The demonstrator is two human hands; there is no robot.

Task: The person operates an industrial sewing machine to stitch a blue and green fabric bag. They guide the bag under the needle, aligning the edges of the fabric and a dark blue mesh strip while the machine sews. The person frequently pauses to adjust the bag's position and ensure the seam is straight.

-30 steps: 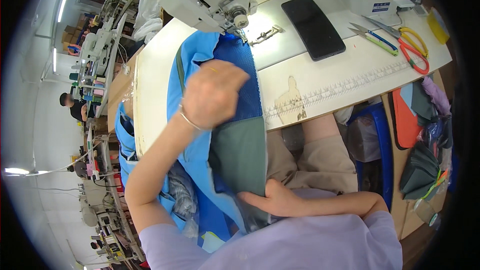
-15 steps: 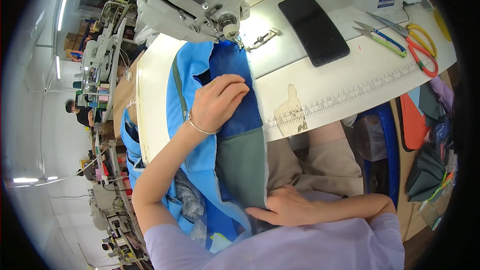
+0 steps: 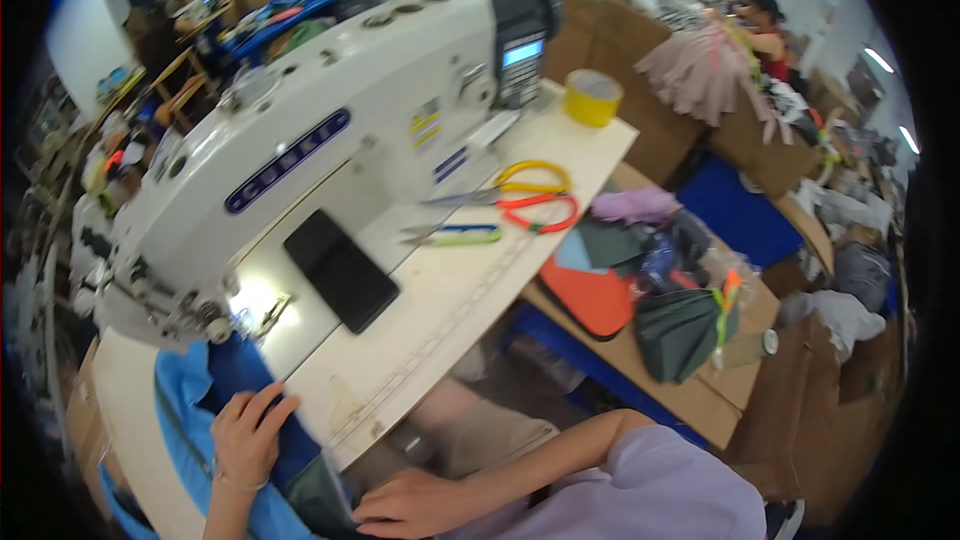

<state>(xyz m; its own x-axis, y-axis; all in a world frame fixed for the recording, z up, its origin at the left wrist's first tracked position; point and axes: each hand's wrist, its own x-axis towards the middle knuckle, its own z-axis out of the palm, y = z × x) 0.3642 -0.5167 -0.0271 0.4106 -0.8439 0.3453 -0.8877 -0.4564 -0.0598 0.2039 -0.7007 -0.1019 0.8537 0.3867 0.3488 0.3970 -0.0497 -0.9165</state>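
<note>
A sewn piece of light blue fabric point(image 3: 178, 420) with a dark blue mesh panel point(image 3: 243, 372) and a dark green panel point(image 3: 318, 493) runs from under the needle area of a white sewing machine point(image 3: 330, 90) down to my lap. On the mesh lies my left hand point(image 3: 247, 437), open, its fingers bent and slightly apart. My right hand point(image 3: 415, 503) is closed on the piece's edge by the green panel, its fingertips partly hidden. The machine's lamp lights the needle plate.
On the table lie a black phone point(image 3: 342, 272), green-and-blue thread snips point(image 3: 455, 235), scissors point(image 3: 537, 203) with yellow and red handles, and a yellow tape roll point(image 3: 592, 98). Fabric pieces point(image 3: 685, 332) cover a cardboard surface at right. Another person point(image 3: 768, 40) is at the far right.
The view has swung to the right, so the machine, table and my hands sit further left and lower. Both hands stay on the fabric.
</note>
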